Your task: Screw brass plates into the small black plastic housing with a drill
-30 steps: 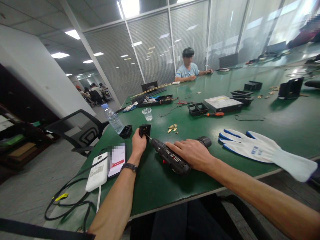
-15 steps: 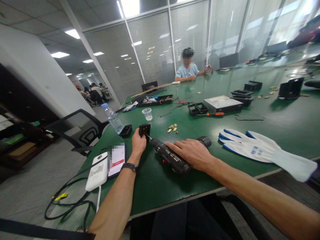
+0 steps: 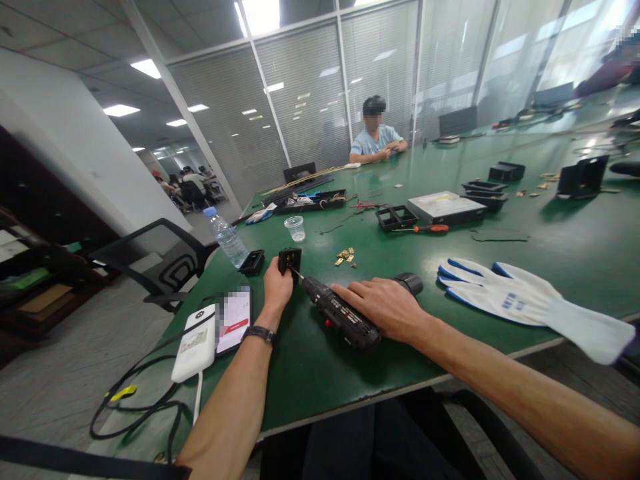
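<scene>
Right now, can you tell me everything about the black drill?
The black drill looks like plastic, with red marks and pale lettering on its body. It rests low on the green table, its thin bit poking into a small black box held by the left hand. The right hand grips its body.

bare green table (image 3: 320, 380) is left open along the near edge and between brass bits (image 3: 345, 256) and white glove (image 3: 520, 300). the middle is barred by the drill (image 3: 343, 319); the left is crowded by phone (image 3: 234, 320), power bank (image 3: 195, 343) and water bottle (image 3: 227, 237).
</scene>
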Demonstrator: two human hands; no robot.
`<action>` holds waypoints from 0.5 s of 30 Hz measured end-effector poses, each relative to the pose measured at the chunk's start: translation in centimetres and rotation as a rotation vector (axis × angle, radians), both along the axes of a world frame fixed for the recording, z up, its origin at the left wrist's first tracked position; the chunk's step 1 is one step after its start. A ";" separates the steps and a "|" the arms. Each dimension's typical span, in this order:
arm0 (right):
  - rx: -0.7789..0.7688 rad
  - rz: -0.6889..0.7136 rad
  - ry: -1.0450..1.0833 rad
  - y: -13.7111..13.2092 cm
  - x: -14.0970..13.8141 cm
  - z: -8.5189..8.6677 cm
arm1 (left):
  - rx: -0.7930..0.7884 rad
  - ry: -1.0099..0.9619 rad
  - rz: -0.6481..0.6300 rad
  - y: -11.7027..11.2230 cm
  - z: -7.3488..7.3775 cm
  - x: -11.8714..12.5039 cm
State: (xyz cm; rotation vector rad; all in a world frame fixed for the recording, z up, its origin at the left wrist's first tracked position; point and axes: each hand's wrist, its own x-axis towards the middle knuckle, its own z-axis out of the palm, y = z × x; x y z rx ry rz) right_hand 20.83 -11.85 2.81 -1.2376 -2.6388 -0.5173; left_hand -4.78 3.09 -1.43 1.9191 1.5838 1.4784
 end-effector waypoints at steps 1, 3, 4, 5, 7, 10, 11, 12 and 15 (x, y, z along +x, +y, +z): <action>0.000 -0.001 -0.004 0.0 0.0 0.0 | 0.001 -0.005 -0.002 0.0 0.0 0.0; 0.002 0.000 -0.011 0.0 0.0 0.0 | 0.000 -0.018 -0.008 0.0 0.0 0.0; 0.004 0.001 -0.011 -0.1 0.0 0.0 | -0.003 -0.022 -0.009 0.0 0.0 0.0; 0.005 0.003 -0.010 -0.1 0.0 0.0 | -0.007 -0.024 -0.011 0.0 0.0 0.0; 0.011 0.006 -0.005 0.0 0.0 -0.1 | -0.012 -0.027 -0.014 0.0 0.1 0.0; 0.017 0.006 -0.001 0.0 0.1 -0.2 | -0.014 -0.015 -0.007 0.0 0.1 0.0; 0.018 0.006 -0.001 0.0 0.1 -0.2 | -0.012 -0.006 -0.001 0.0 0.1 0.0; 0.020 0.007 -0.001 0.0 0.1 -0.3 | -0.008 0.004 0.005 0.1 0.0 0.0; 0.020 0.010 0.000 0.0 0.1 -0.3 | 0.005 0.019 0.013 0.2 -0.1 -0.1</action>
